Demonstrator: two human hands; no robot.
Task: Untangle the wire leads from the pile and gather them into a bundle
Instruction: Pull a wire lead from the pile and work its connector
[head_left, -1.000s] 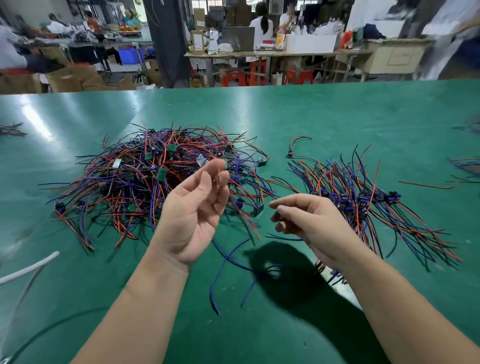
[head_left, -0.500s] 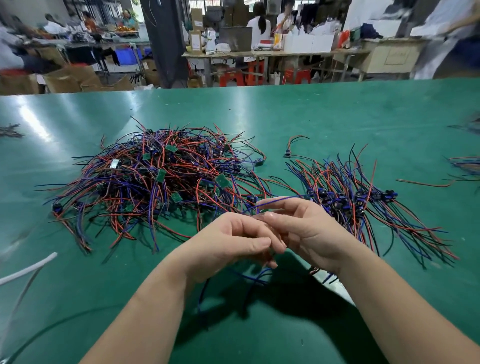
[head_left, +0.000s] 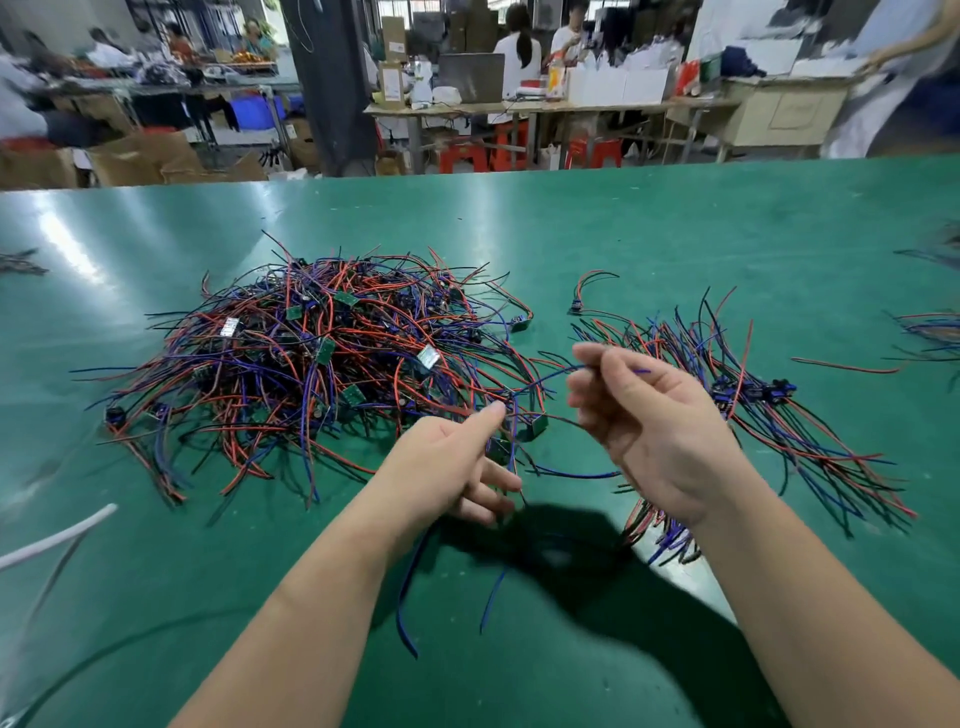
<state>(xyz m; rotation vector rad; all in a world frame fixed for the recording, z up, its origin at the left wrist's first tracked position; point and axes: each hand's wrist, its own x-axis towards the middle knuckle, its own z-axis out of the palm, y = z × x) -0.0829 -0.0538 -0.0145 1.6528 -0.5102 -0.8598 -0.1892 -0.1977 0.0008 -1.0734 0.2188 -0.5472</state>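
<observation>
Pinching one blue wire lead (head_left: 550, 375) between closed grips, the right hand (head_left: 649, 431) and left hand (head_left: 447, 467) hold it above the bench (head_left: 675, 234), beside the tangled pile (head_left: 311, 364). Risk: the strands appear interlocked, so a sharp pull could drag part of the pile along.

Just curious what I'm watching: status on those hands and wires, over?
Left hand and right hand both holding blue leads. Tangled pile left, bundle right. Nothing in the way.
</observation>
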